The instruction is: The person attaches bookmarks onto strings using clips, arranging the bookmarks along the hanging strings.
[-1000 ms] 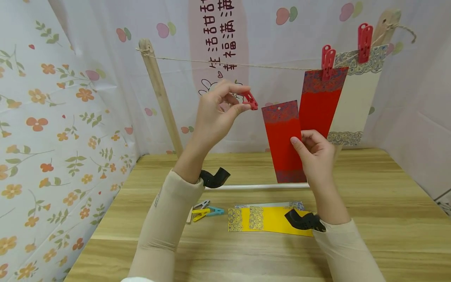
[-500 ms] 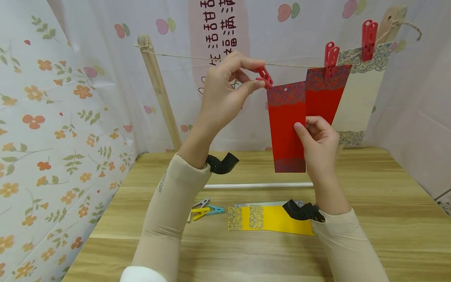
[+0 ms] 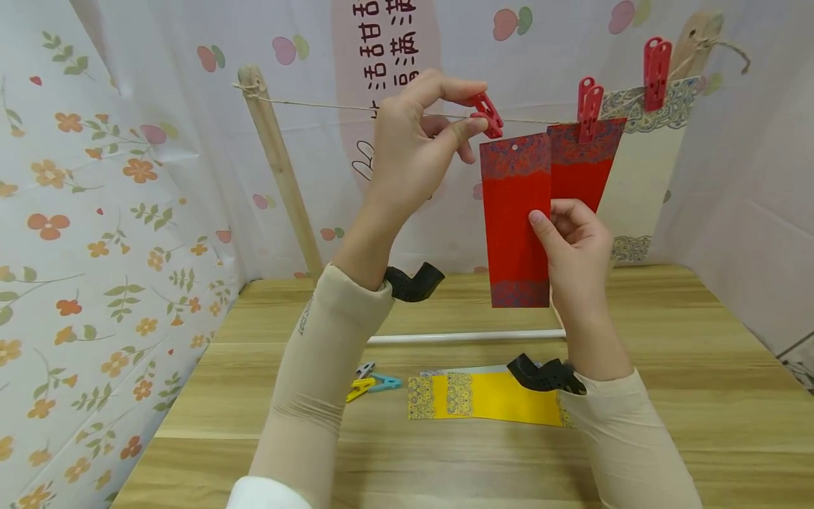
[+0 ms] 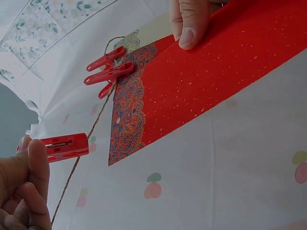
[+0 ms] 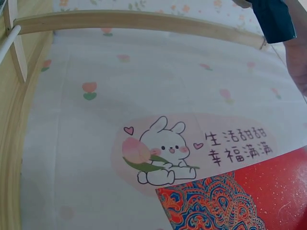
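My left hand [image 3: 420,134] pinches a red clothespin [image 3: 488,115] by its handles, its nose just above the top edge of a red card. That red card [image 3: 516,226], with patterned ends and a small hole near the top, is held upright by my right hand [image 3: 577,251], thumb in front at its right edge. The twine line [image 3: 318,106] runs behind the clothespin. In the left wrist view the clothespin [image 4: 72,146] overlaps the twine, apart from the card [image 4: 216,81]. The right wrist view shows only a patterned end of the card [image 5: 211,203].
Further right on the line, red clothespins [image 3: 589,113] hold another red card [image 3: 585,180] and a cream card [image 3: 645,177]. Wooden posts [image 3: 280,166] carry the twine, with a white rod [image 3: 470,336] low between them. Yellow cards [image 3: 515,396] and several clothespins [image 3: 381,382] lie on the table [image 3: 445,459].
Both hands have risen toward the line, the left also moving right with the clothespin. The red card has come up and straightened.
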The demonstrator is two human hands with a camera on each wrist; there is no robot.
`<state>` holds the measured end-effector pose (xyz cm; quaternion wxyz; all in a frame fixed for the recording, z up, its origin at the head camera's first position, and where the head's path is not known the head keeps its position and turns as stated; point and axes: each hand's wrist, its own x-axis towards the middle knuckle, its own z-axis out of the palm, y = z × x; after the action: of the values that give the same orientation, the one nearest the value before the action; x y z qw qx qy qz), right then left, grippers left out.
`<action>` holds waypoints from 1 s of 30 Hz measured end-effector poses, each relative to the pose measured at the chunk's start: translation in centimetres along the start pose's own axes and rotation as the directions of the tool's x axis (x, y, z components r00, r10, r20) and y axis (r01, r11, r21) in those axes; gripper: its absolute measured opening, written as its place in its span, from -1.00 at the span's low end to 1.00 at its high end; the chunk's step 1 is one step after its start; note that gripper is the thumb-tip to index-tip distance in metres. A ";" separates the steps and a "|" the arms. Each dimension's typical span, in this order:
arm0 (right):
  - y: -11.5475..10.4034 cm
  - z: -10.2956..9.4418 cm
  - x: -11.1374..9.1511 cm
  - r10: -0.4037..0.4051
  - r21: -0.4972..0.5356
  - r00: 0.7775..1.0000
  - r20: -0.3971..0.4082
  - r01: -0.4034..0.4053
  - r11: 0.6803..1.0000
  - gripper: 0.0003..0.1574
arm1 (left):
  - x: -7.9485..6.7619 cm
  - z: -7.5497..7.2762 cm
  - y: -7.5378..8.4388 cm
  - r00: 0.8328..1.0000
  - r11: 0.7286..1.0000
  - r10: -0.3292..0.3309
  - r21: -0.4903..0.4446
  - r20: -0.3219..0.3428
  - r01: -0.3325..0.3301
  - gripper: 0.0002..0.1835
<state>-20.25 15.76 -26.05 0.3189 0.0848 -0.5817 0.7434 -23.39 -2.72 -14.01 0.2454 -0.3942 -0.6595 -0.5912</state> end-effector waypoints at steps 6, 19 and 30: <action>-0.1 0.3 0.4 0.024 0.042 1.000 -0.019 -0.024 0.999 -0.93 | 0.5 0.4 -0.1 1.000 1.000 -0.011 -0.028 -0.023 0.010 -0.71; -0.6 0.8 0.6 0.130 0.065 0.990 -0.055 -0.126 0.990 -0.91 | 1.0 1.3 0.7 0.998 0.998 -0.045 -0.052 -0.038 0.043 -0.73; -0.4 0.7 1.1 0.062 0.041 0.996 -0.057 -0.059 0.997 -0.87 | 1.3 1.8 -0.9 1.000 0.997 0.018 -0.070 -0.009 -0.019 -0.73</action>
<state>-21.10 15.55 -24.97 0.3113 0.0518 -0.5599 0.7661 -24.58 -0.70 -13.81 0.2397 -0.4062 -0.6337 -0.6131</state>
